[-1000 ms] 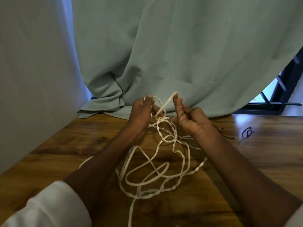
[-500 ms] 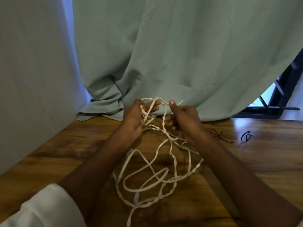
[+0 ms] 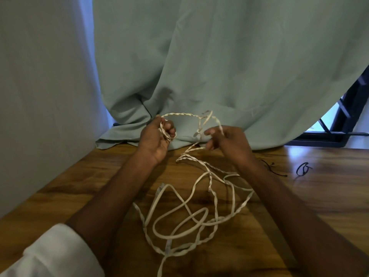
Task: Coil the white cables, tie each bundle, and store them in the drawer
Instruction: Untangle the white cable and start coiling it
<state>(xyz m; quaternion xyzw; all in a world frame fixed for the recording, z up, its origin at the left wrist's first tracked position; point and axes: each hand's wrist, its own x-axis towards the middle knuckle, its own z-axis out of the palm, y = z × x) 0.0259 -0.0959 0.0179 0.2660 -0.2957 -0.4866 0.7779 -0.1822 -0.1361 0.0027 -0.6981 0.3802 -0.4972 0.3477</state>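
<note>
White, partly twisted cable (image 3: 199, 214) lies in a loose tangle of loops on the glossy brown wooden worktop (image 3: 299, 206), between the person's forearms, with one strand running off the near edge of the view. From the tangle a twisted length rises to the two raised hands and arches between them above the worktop's far edge. The left hand (image 3: 157, 136) has its fingers curled tight round a few turns of the cable. The right hand (image 3: 225, 138) pinches the other end of the arch between thumb and fingertips, its other fingers loosely bent. A white sleeve (image 3: 52, 254) covers the left arm near the elbow. Right of the right wrist, two small black ties (image 3: 303, 168) lie on the wood. A pale green curtain (image 3: 219, 66) hangs behind, its hem pooled on the worktop.
</note>
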